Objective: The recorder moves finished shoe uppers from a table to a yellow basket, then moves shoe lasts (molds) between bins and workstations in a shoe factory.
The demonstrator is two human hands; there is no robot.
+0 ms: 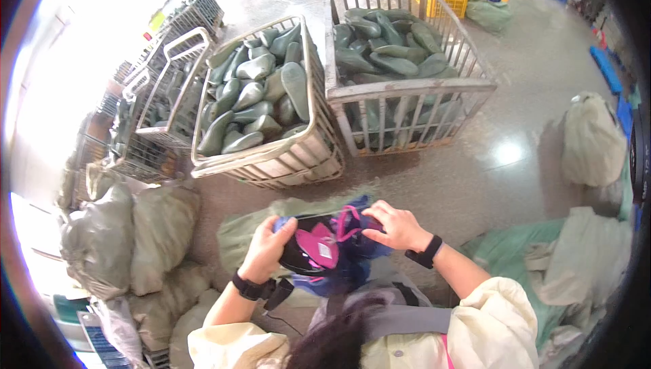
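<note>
- Dark hair (339, 338) and cream sleeves (491, 325) fill the foreground as a person bends over a shoe upper (319, 247), black with a pink lining, held just in front of the chest above the floor.
- Left hand (266, 247) clamps the upper's left edge, fingers curled around it.
- Right hand (397, 228) rests on its right side, fingertips pinched together on the pink laces (349, 223).
- Beyond, two metal cage bins (407, 91) stand side by side, heaped with grey-green shoe lasts (258, 91).
- Stuffed sacks (159, 233) lie around on the polished concrete floor (529, 50).
</note>
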